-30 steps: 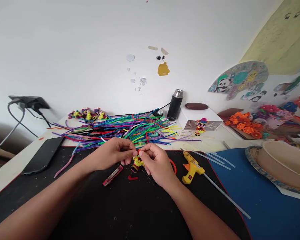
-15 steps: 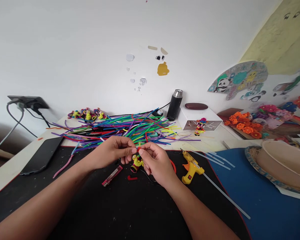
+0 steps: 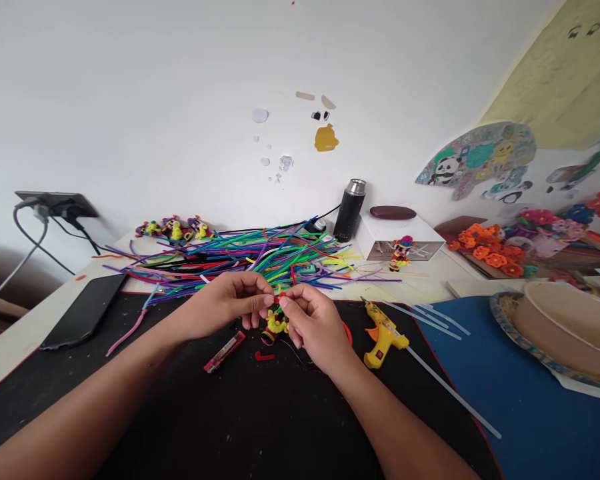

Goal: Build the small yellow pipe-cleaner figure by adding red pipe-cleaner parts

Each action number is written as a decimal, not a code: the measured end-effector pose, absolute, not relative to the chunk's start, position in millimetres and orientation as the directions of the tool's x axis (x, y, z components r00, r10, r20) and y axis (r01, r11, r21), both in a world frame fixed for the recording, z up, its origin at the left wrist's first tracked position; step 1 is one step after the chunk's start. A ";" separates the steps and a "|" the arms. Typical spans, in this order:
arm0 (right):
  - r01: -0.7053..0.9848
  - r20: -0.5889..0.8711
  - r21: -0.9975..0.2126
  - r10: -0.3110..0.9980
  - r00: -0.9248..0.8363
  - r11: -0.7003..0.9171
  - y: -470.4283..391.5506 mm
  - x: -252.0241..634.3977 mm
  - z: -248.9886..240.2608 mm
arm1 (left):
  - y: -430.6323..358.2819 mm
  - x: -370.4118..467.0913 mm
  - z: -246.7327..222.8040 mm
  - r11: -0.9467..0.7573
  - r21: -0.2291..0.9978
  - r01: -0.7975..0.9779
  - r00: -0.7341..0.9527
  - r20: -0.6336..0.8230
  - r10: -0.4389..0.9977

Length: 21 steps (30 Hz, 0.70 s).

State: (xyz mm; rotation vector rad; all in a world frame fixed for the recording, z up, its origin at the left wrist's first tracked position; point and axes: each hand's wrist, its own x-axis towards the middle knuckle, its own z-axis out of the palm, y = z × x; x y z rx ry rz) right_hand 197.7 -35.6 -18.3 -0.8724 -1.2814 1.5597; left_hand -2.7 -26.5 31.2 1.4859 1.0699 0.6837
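Observation:
My left hand (image 3: 237,300) and my right hand (image 3: 310,323) meet over the black mat, thumbs and forefingers pinched on a small red pipe cleaner piece (image 3: 278,299). Just below the fingertips is a yellow and dark pipe cleaner figure (image 3: 276,323), partly hidden by the right hand; I cannot tell whether it touches the fingers. A short bent red piece (image 3: 265,357) lies on the mat close by. Left of it rests a pink utility knife (image 3: 225,352). The yellow hot glue gun (image 3: 384,335) lies to the right of my right hand.
Behind the hands spreads a heap of coloured pipe cleaners (image 3: 260,253). A black thermos (image 3: 350,210) stands by a white box (image 3: 400,233), with a finished figure (image 3: 401,253) before it. Glue sticks (image 3: 437,320) and a large bowl (image 3: 570,327) are at right; a dark phone-like slab (image 3: 86,312) at left.
Both hands keep nearly the same place and pinch. The fingertips and the red piece have shifted very slightly; everything else on the table stays put.

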 end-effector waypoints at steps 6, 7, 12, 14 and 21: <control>-0.212 0.017 -0.976 0.945 -0.326 -0.056 -36.3 197.4 -17.3 | -29.9 4.1 29.7 0.047 0.969 0.243 0.407 -0.146 0.901; -0.211 0.017 -0.976 0.945 -0.328 -0.056 -36.4 197.3 -17.5 | -30.2 4.9 28.9 0.047 0.972 0.231 0.402 -0.140 0.905; -0.195 0.025 -0.980 0.946 -0.322 -0.040 -38.5 196.1 -17.0 | -31.3 6.9 24.9 0.047 0.983 0.180 0.382 -0.114 0.917; -0.202 0.033 -0.979 0.953 -0.301 -0.030 -40.3 195.3 -15.6 | -32.0 7.6 24.6 0.044 0.986 0.163 0.370 -0.102 0.923; -0.242 0.029 -0.969 0.957 -0.290 -0.044 -41.7 193.3 -14.6 | -32.1 8.7 25.0 0.074 0.994 0.086 0.332 -0.099 0.938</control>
